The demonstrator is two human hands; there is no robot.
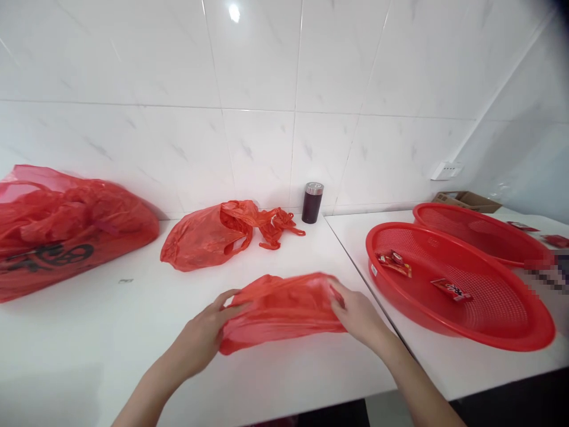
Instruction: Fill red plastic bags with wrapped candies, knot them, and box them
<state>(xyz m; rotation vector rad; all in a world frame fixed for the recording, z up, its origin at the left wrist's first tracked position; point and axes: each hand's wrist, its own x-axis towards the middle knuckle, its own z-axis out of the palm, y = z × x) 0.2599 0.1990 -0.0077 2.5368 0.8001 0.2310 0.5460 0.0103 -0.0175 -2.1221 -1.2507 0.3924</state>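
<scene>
The head view shows a red plastic bag (282, 311) in the middle of the near side of the white table (146, 338), stretched between the two hands. The left hand (200, 338) holds its left end, with the fingers laid upon the film, and the right hand (361, 314) grips the right end between thumb and fingers. Whether something is inside this bag, I cannot tell. Just behind it lies a second red bag (200, 240), puffed up, its contents hidden, and at its right is a crumpled red piece (278, 226). Near the wall (258, 160) stands upright a dark cup (312, 204) with a silver-coloured top. Farther to the left rests a big red bag (98, 210) with black print; it is bulky, and reddish crumpled plastic is visible in it. On the right side, a red perforated basket (498, 302) contains a small group of packets (395, 264) near its left wall and one single packet (451, 289) nearer the middle. Behind it is another red basket (466, 228), and behind this one, a low cardboard box (482, 206).
</scene>
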